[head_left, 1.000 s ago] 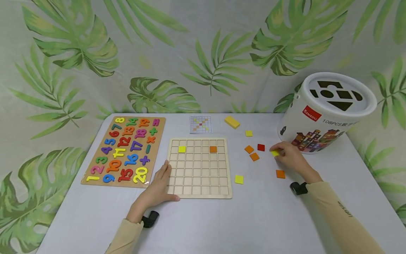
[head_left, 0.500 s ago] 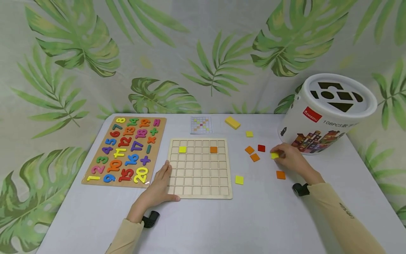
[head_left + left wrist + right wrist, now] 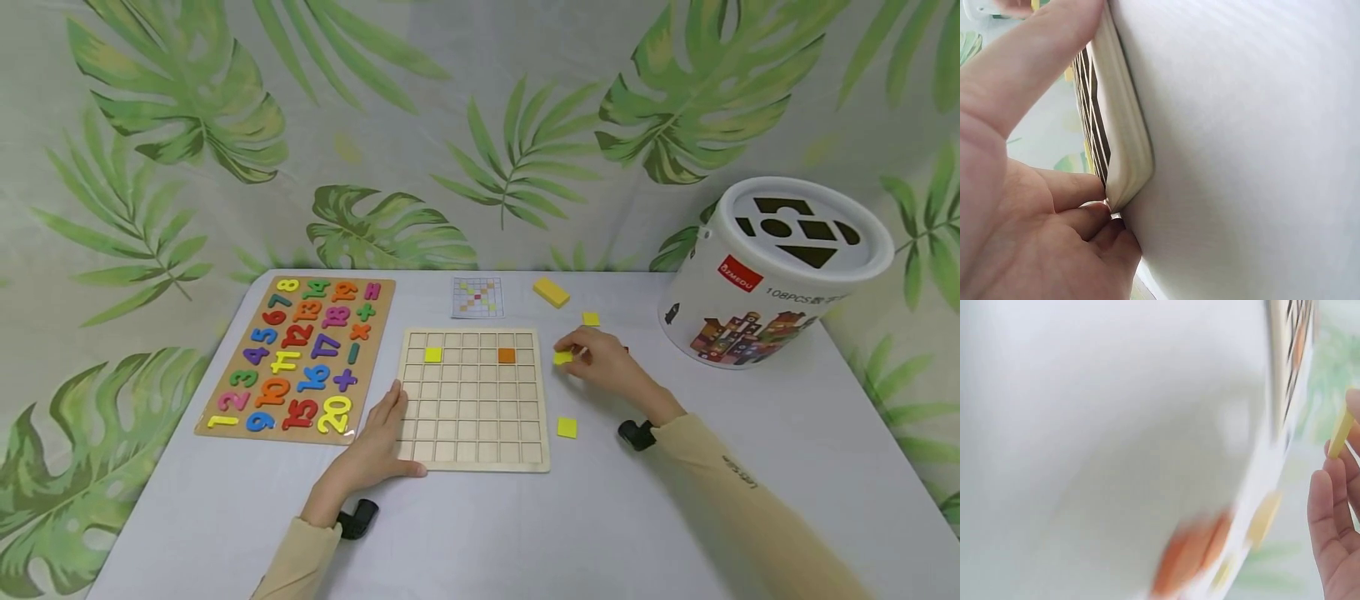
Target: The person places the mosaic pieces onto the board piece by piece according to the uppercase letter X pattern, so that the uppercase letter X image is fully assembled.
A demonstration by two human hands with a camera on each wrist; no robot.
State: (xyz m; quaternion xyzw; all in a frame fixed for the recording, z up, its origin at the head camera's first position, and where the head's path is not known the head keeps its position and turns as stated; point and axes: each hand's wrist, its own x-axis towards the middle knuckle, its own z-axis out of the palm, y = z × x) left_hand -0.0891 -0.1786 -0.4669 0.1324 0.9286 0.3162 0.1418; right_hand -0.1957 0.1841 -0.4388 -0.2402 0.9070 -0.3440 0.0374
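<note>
1. Pinching a yellow tile (image 3: 563, 357) is what the right hand (image 3: 600, 362) is doing, fingertips only, which probably suits something that thin. The tile's looking lifted, just beside the far right part of the grid board (image 3: 467, 410).
2. Left hand (image 3: 367, 446) isn't clenching anything. Its fingers are lying along the board's left edge and its thumb along the near edge, so it's cupping that corner, I'm guessing to stop it sliding.
3. On the board, 2 tiles are sitting in the 2nd row from the far side: 1 yellow square (image 3: 432, 355) toward the left, 1 orange square (image 3: 506, 356) toward the right.
4. Loose pieces are lying right of the board, likely for easy right-hand reach: a near yellow piece (image 3: 567, 427), a far yellow piece (image 3: 591, 319), plus orange shapes (image 3: 1191, 556) too blurry to count.
5. A printed card (image 3: 477, 297) is lying just beyond the board, probably for quick glances.
6. Number board (image 3: 367, 357) and bucket (image 3: 772, 271) are flanking everything, seemingly parked out of the way.
</note>
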